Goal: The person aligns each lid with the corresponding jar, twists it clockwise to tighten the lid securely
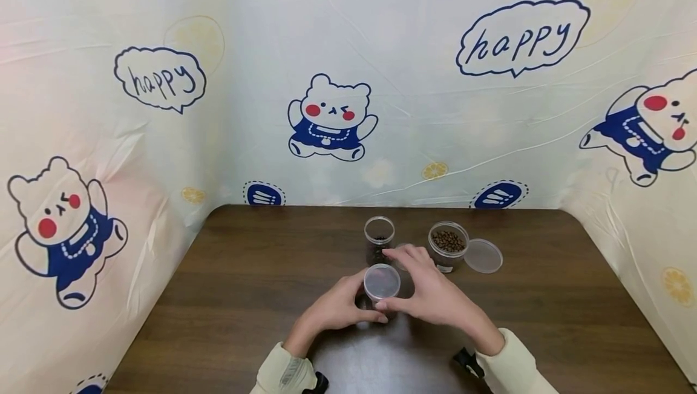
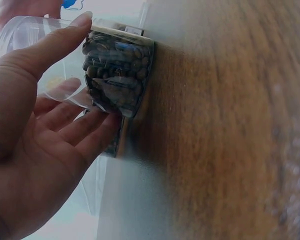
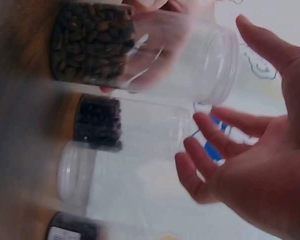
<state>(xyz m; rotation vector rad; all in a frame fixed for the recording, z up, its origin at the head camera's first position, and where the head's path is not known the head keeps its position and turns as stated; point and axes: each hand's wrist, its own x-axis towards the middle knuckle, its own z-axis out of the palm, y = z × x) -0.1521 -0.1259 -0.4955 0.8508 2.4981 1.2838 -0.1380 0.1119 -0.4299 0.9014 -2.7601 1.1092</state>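
Observation:
A clear jar (image 3: 162, 60) stands upright on the table, its lower part filled with dark brown beans (image 3: 92, 42). A translucent lid (image 1: 382, 282) sits on its top. My left hand (image 1: 340, 306) grips the jar low down, thumb on one side and fingers on the other, as the left wrist view (image 2: 45, 115) also shows. Around the lid, my right hand (image 1: 435, 294) is spread with thumb and fingers apart. In the right wrist view that hand (image 3: 260, 155) appears just off the lid, holding nothing.
Behind the lidded jar stands a narrower jar (image 1: 379, 230) with black contents. To the right is an uncovered jar (image 1: 448, 249) of brown beans. One loose lid (image 1: 484, 256) lies beside it; another (image 1: 402, 256) is partly hidden by my right hand. A patterned cloth (image 1: 414, 128) hangs behind the table.

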